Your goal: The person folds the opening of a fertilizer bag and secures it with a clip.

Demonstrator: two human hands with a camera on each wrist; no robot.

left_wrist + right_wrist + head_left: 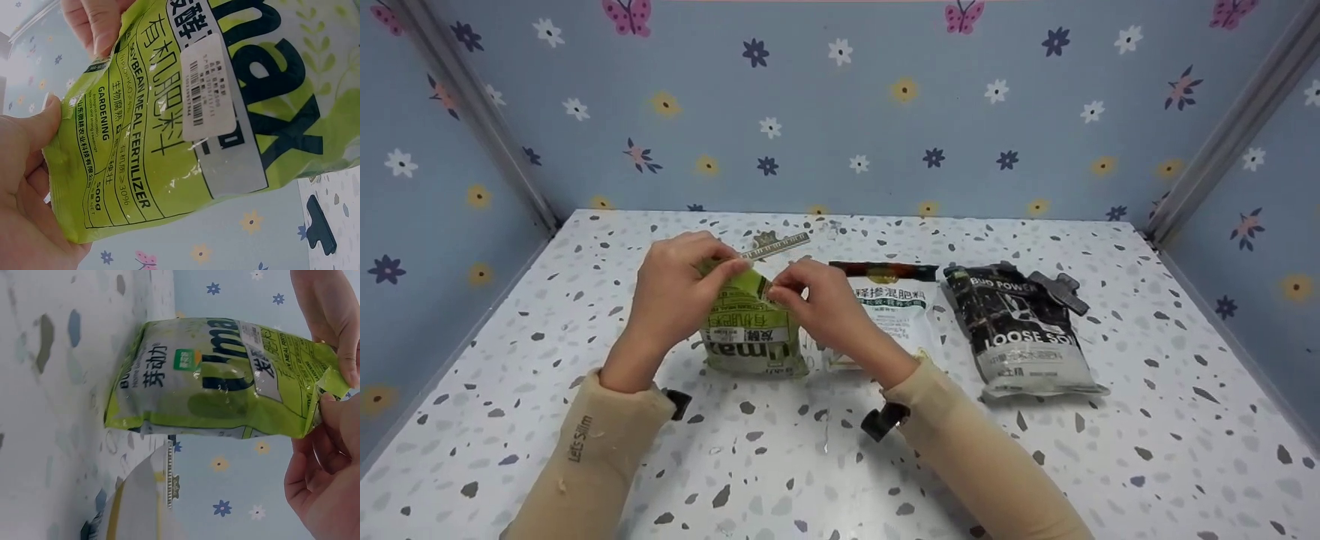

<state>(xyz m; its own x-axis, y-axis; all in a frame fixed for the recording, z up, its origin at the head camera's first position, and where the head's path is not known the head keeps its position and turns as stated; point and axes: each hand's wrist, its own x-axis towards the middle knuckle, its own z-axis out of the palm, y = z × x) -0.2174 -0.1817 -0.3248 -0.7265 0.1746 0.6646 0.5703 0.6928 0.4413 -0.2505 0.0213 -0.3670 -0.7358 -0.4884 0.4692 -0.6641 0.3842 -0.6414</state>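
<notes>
A green fertilizer bag [754, 322] stands upright on the speckled table, left of centre. My left hand [679, 285] pinches its top edge on the left, thumb on the printed front in the left wrist view. At the other top corner my right hand [817, 296] pinches the bag between thumb and fingers. In the right wrist view, the corner of the bag [219, 379] is folded under the thumb. Behind the bag lies a gold-coloured clip [776, 246] with a ruler-like bar, partly hidden by my left hand.
A white fertilizer bag [892, 315] with a dark top strip stands just right, partly behind my right forearm. Farther right lies a black and clear soil bag [1027, 330], with a dark grey clip [1061, 291] at its upper right. Patterned blue panels [840, 112] enclose the table.
</notes>
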